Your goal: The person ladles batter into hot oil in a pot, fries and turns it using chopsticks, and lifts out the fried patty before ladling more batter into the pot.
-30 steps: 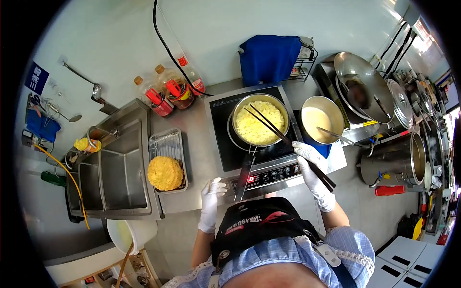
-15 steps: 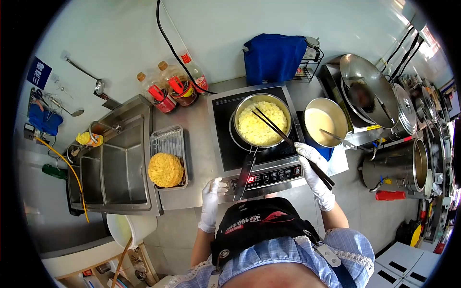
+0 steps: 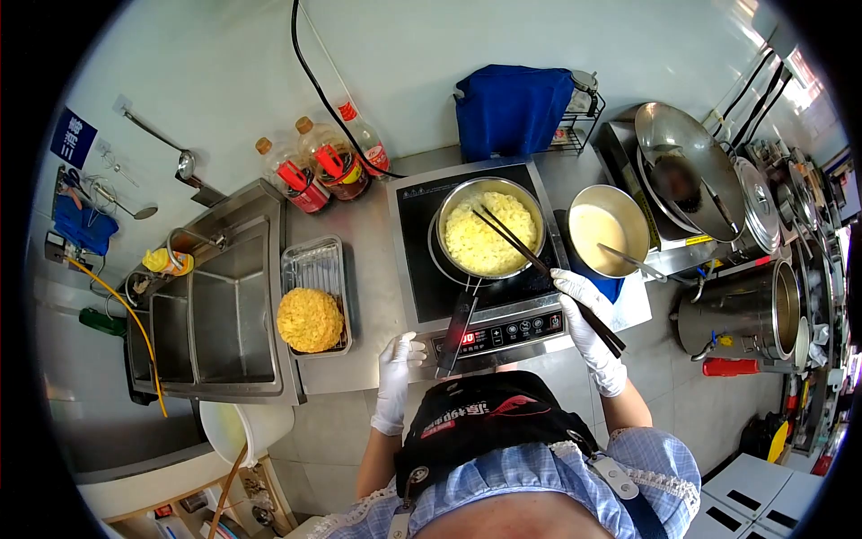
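My right hand (image 3: 588, 314), in a white glove, grips a pair of long dark chopsticks (image 3: 525, 251). Their tips rest in the pale yellow, shredded-looking food (image 3: 488, 241) that fills a steel saucepan (image 3: 540, 208). The pan sits on a black induction cooker (image 3: 417, 211), its dark handle (image 3: 459, 325) pointing toward me. Beside the counter's front edge, left of that handle, my gloved left hand (image 3: 393, 370) holds nothing, its fingers loosely apart. A round golden fried cake (image 3: 310, 319) lies on a metal rack tray (image 3: 312, 256) at the left.
Right of the cooker stands a pot (image 3: 648, 214) of creamy liquid with a ladle (image 3: 632, 261) in it. A double sink (image 3: 233, 301) lies to the left, sauce bottles (image 3: 301, 180) behind. A wok (image 3: 660, 121) and a large steel pot (image 3: 732, 310) are on the right.
The chopstick tips have shifted slightly to the right within the food. My left hand, the pan and the fried cake look unchanged.
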### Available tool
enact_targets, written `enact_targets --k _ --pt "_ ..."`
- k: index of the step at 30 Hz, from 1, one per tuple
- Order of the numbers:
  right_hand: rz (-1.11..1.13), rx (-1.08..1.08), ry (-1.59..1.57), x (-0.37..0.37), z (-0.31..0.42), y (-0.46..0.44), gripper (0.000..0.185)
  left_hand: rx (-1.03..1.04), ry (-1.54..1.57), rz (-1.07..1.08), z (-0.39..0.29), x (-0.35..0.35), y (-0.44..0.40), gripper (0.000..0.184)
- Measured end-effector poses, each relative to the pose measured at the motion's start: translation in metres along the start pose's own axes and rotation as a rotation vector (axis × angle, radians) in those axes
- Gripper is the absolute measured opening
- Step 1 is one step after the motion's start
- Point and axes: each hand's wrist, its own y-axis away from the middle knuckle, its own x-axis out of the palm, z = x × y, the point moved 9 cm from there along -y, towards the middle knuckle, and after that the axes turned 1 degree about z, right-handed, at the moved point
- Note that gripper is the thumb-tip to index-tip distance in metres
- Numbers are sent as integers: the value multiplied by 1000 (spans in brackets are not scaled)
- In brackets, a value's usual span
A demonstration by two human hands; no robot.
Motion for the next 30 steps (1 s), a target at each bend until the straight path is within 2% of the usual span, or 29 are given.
enact_targets --k 12,26,30 --pt "7 -35 -9 -8 21 -1 17 -15 30 4 4 -5 -4 27" --pt "33 -18 -20 8 7 3 15 -5 -14 -20 -2 -6 -2 27" --pt "41 -17 -19 9 6 2 15 -19 67 5 5 -7 -7 28"
